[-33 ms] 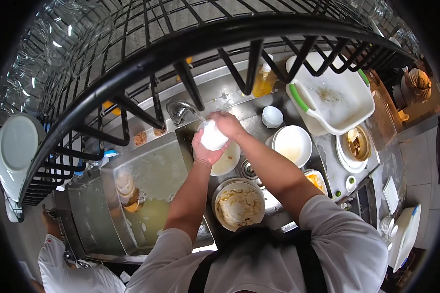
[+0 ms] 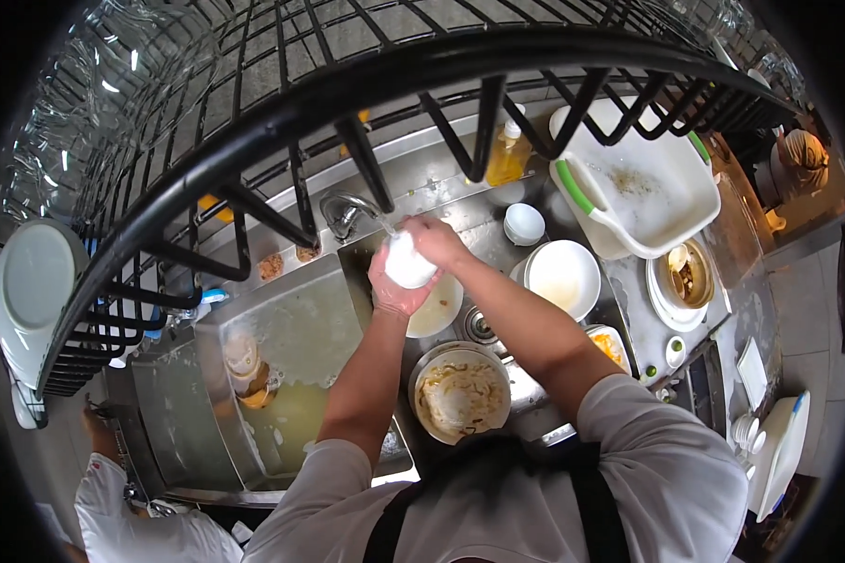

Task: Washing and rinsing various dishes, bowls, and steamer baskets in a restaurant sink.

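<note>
Under the curved metal faucet (image 2: 349,210), a small white bowl (image 2: 409,264) is tilted into the running water. My left hand (image 2: 397,296) is closed around its near left side. Pressed against its upper right side is my right hand (image 2: 436,243), with its fingers partly hidden. A larger bowl (image 2: 435,314) with cloudy liquid sits just below my hands in the sink. Nearer to me stands a stack topped by a food-smeared bowl (image 2: 462,398). White bowls (image 2: 563,279) and a small white bowl (image 2: 524,224) lie right of my right forearm.
A black wire rack (image 2: 498,70) overhangs the sink. Cloudy water fills the left basins (image 2: 300,319). A white tub (image 2: 643,178) with green handles stands at the right, near a yellow liquid bottle (image 2: 507,158) and a food pot (image 2: 687,277). Another person's white sleeve (image 2: 103,483) shows lower left.
</note>
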{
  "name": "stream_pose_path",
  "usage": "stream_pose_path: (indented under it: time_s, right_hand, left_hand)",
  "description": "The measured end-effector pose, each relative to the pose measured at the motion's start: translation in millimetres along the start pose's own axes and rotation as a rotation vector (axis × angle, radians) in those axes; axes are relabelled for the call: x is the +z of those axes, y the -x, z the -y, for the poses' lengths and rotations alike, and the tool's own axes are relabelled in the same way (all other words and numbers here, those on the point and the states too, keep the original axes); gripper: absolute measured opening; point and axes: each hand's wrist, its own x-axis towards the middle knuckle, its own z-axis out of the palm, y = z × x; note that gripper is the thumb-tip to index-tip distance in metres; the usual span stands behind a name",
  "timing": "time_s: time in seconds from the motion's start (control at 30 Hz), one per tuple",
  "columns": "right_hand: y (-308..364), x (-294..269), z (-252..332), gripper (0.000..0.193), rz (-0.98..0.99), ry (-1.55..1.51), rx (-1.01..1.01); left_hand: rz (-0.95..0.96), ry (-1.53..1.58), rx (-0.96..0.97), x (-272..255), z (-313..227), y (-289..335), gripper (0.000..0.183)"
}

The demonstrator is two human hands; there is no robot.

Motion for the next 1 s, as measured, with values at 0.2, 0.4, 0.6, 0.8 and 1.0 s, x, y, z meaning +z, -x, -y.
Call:
stream_pose_path:
  time_s: [0.2, 0.4, 0.6, 0.8, 1.0]
  right_hand:
    - [-13, -25, -31, 0.041, 0.219, -0.206, -0.245]
    - [24, 20, -16, 0.044, -0.312, 0.881, -1.044]
    - [-4, 16, -4, 0.045, 0.052, 0.262, -0.252]
    - [-36, -4, -59, 0.048, -0.212, -0.01, -0.088]
    - [-7, -16, -61, 0.067, 0.195, 0.23, -0.576]
  left_hand:
    - [0.09, 0.08, -0.073, 3, 5, -4, 0.065]
    - [0.007, 0.07, 0.04, 12, -1, -8, 0.059]
    - [0.057, -0.105, -0.014, 5, -8, 4, 0.055]
    - [-0.31, -0.238, -0.094, 25, 0, -16, 0.059]
    - [-0.491, -0.605, -0.185, 32, -28, -3, 0.045]
